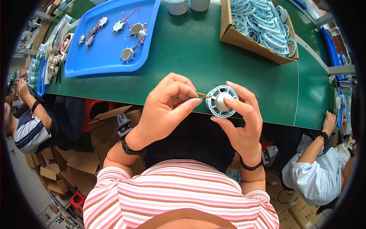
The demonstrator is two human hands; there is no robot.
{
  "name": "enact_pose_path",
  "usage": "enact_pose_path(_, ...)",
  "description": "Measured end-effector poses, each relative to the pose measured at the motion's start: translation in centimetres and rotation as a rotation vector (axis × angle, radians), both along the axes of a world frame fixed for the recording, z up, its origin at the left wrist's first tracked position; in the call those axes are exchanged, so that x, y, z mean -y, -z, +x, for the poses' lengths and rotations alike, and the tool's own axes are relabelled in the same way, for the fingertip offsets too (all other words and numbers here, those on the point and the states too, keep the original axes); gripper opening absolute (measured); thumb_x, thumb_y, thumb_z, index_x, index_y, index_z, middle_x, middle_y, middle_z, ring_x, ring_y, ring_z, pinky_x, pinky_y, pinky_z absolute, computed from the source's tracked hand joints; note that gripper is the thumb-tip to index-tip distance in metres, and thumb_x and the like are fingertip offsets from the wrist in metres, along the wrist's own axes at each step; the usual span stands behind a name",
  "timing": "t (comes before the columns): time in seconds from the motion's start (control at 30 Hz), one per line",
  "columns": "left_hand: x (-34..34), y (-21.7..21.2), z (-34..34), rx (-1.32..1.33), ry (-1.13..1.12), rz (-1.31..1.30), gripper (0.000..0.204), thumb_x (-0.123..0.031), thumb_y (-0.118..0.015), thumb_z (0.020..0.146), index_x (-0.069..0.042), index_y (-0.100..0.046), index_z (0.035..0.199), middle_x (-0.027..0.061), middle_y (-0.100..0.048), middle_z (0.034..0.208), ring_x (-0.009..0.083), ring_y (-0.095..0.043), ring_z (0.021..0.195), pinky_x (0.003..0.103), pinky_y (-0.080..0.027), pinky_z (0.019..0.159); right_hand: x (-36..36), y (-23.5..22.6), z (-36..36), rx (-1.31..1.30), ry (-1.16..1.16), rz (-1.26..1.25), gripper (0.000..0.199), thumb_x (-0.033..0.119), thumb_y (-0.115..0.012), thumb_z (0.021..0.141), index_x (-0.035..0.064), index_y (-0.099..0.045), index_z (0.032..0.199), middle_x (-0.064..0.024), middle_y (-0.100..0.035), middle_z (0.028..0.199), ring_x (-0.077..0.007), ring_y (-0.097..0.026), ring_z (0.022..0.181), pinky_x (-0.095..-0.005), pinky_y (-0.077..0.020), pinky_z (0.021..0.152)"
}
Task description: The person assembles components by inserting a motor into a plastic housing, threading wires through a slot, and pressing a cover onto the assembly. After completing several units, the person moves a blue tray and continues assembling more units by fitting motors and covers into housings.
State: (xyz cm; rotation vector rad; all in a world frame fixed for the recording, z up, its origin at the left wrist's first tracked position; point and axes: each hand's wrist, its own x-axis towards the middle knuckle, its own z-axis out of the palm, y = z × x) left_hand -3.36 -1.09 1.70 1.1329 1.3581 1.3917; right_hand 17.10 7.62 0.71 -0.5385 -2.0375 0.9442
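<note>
Just over the table's near edge, my right hand point(244, 118) grips a round light-blue spoked ring with a silver motor point(221, 102) seated in its centre. My thumb is under the rim, and a finger lies on the motor's face. Red and yellow wires point(202, 95) run left from the motor. My left hand point(167, 105) pinches them between thumb and fingertips. Farther off on the left is a blue tray point(108, 57) with several silver motors, among them one disc-shaped motor point(127, 54) with thin spokes and wires.
An open cardboard box point(259, 49) full of light-blue rings stands at the far right of the green table point(183, 49). Two white cups point(177, 7) are at the back. Co-workers sit at left point(34, 118) and right point(316, 164). Cardboard boxes point(82, 168) lie below on the left.
</note>
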Motion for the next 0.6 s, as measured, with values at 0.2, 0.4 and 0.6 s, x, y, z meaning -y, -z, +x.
enact_pose_path(0.2, -0.4, -1.2, -0.3, 0.349, 0.054, -0.203, 0.007, 0.001, -0.069, 0.095, 0.005, -0.068, 0.100, 0.0084, -0.059, 0.109, 0.0077, -0.057, 0.074, 0.019, -0.046, 0.060, 0.1, 0.3, -0.3, -0.040, 0.020, -0.020, 0.058, 0.001, -0.089, 0.071, 0.0116, -0.065, 0.124, -0.0222, -0.059, 0.135, -0.0343, -0.065, 0.115, -0.0404, -0.0576, 0.091)
enact_pose_path(0.4, -0.8, -0.8, 0.0, 0.354, 0.053, -0.204, 0.011, -0.002, -0.070, 0.095, 0.005, -0.068, 0.103, 0.0079, -0.060, 0.110, 0.0079, -0.057, 0.073, 0.020, -0.046, 0.060, 0.3, 0.6, -0.2, -0.033, 0.031, -0.019, 0.058, 0.003, -0.088, 0.072, 0.0108, -0.062, 0.123, -0.0224, -0.062, 0.134, -0.0344, -0.064, 0.118, -0.0417, -0.0544, 0.096)
enact_pose_path(0.6, -0.8, -0.8, 0.0, 0.332, 0.058, -0.192, 0.012, -0.002, -0.070, 0.095, 0.005, -0.068, 0.105, 0.0070, -0.060, 0.109, 0.0074, -0.057, 0.075, 0.019, -0.046, 0.061, 0.3, 0.6, -0.2, -0.039, 0.022, -0.024, 0.058, 0.003, -0.088, 0.073, 0.0110, -0.062, 0.123, -0.0223, -0.061, 0.134, -0.0341, -0.064, 0.118, -0.0414, -0.0545, 0.095)
